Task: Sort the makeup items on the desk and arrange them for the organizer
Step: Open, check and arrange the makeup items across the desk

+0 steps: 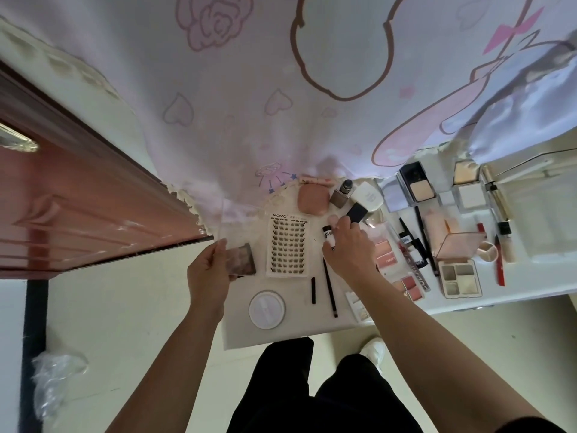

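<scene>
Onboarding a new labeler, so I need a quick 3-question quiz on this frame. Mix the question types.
1. True or false: the left hand holds a brown palette.
2. Multiple choice: what lies flat between the two hands? A) a lash sheet B) a hairbrush C) a phone
3. Short answer: what colour is the cap on the small tube that the right hand grips?

Key: 1 true; 2 A; 3 black.
</scene>
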`<action>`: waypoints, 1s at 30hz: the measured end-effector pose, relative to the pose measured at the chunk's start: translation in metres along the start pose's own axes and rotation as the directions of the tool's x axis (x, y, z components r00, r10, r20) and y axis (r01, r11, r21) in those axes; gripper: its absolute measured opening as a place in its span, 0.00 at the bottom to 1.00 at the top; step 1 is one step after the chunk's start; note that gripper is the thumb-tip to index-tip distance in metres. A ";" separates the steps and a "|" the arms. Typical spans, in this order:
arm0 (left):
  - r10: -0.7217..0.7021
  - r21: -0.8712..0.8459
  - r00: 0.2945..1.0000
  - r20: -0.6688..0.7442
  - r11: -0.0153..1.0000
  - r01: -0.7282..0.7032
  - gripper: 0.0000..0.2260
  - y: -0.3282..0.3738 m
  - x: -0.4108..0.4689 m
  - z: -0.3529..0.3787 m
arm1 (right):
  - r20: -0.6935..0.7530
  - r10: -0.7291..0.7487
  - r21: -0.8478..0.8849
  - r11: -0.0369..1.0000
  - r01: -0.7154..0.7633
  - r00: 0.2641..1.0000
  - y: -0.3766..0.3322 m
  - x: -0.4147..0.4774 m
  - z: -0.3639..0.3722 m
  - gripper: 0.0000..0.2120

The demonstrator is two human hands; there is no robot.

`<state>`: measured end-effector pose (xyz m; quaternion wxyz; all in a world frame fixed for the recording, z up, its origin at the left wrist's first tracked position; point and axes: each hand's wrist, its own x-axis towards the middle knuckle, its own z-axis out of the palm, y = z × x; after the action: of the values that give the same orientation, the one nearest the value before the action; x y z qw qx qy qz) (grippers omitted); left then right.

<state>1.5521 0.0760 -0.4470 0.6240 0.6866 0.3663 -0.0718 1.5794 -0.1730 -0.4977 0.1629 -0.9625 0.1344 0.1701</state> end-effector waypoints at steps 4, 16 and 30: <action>-0.064 0.084 0.998 0.015 0.995 0.063 0.11 -0.008 0.013 -0.004 | 0.002 0.002 0.037 0.999 -0.002 1.000 -0.003 0.006 0.002 0.21; -0.133 0.390 0.990 0.037 0.915 0.108 0.07 -0.032 0.032 -0.002 | 0.034 0.032 0.039 0.999 -0.034 0.999 0.003 0.009 0.003 0.22; -0.116 0.278 0.993 -0.004 0.954 0.112 0.19 -0.024 0.035 -0.003 | 0.030 0.101 0.051 0.993 -0.103 0.994 0.012 0.021 0.017 0.22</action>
<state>1.5622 0.0919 -0.4855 0.5184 0.7446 0.3878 -0.1626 1.5902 -0.1816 -0.5239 0.1810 -0.9474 0.1856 0.1877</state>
